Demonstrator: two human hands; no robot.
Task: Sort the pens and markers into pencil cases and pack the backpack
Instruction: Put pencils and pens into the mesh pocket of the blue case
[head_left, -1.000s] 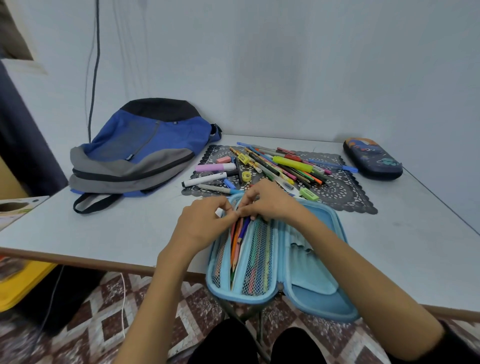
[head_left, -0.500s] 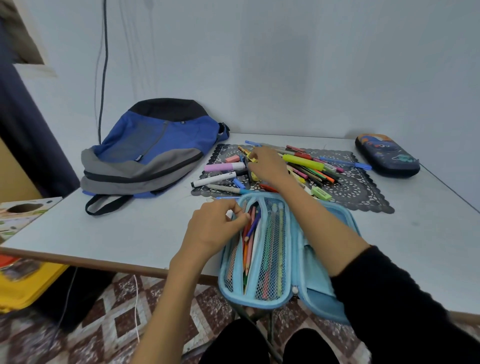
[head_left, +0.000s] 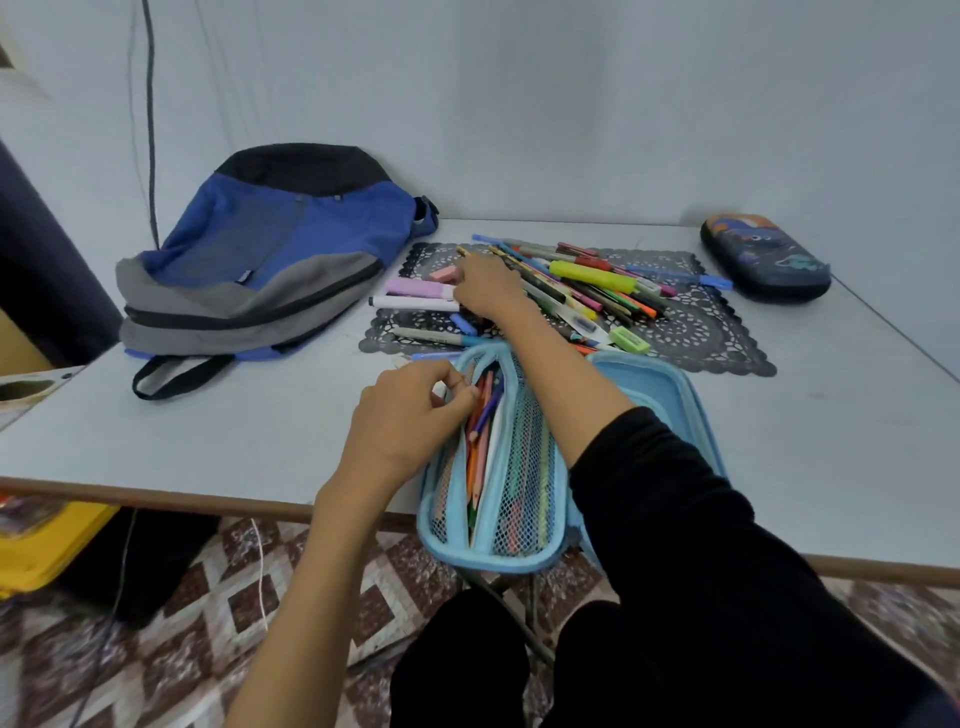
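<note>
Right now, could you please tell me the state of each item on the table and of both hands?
Light blue pencil case: open, pencils inside, overhanging the table edge.
Dark pencil case: closed.
Backpack: lying flat, looks zipped.
Pens and markers: loose on the mat.
Left hand: pinches the mesh pocket edge.
Right hand: on the pens and markers; grip unclear.

Soft, cool, even light fills the room, probably from overhead. Shadows are faint: a thin one under the backpack (head_left: 270, 270) on the table (head_left: 208, 431). The centre is sharp, down to the mesh of the blue pencil case (head_left: 524, 467). The wide lens bows the table edge; the floor (head_left: 130, 649) at the lower corners is smeared.
</note>
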